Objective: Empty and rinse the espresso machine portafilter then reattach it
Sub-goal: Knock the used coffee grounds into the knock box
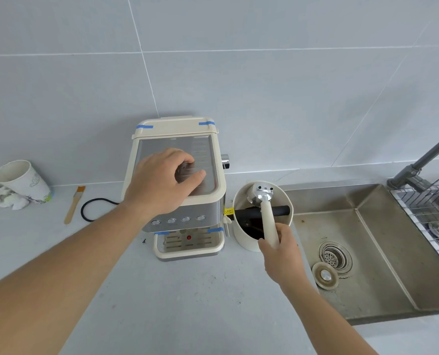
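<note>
The right hand (pixel 281 254) clenches the cream handle of the metal portafilter (pixel 264 201), whose shiny basket end is turned face-down over the black bar of the cream round knock box (pixel 249 239) on the grey bench (pixel 162 303), beside the steel sink (pixel 367 290). Farther back, the left hand (pixel 162 180) lies spread, grasping nothing, on top of the cream and steel espresso machine (pixel 180 226).
</note>
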Demonstrator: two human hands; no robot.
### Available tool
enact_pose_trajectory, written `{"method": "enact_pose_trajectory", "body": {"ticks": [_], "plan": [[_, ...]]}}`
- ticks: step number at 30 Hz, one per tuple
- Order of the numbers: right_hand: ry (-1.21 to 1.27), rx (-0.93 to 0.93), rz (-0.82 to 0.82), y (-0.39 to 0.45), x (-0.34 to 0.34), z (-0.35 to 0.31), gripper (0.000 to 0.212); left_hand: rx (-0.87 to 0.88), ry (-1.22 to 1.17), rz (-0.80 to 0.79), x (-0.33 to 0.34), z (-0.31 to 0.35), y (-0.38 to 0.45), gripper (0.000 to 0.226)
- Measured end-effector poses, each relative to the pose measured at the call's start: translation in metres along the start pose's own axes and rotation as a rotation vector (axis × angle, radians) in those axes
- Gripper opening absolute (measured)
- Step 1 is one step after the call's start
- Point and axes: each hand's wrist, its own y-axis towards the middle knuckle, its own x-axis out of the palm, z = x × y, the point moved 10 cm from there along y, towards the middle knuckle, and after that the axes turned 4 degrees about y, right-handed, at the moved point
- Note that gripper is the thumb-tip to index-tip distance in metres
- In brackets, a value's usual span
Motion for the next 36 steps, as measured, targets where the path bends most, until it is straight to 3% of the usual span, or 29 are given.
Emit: {"method": "enact_pose_trajectory", "body": {"ticks": [12,22,31,36], "plan": [[-0.049,-0.048,0.011,-0.005,-0.003,-0.006,0.036,-0.018,0.007,-0.004,-0.001,0.0,0.0,0.034],[0.016,0.034,-0.015,0.0,-0.003,-0.002,0.027,-0.031,-0.007,-0.001,-0.003,0.002,-0.001,0.037],[0.462,0.126,-0.111,-0.003,-0.005,-0.001,0.036,-0.07,-0.007,0.01,-0.002,-0.002,-0.003,0.026],[0.732,0.187,-0.278,-0.01,-0.002,-0.017,0.011,-0.09,-0.01,0.009,-0.003,-0.002,-0.004,0.024]]}}
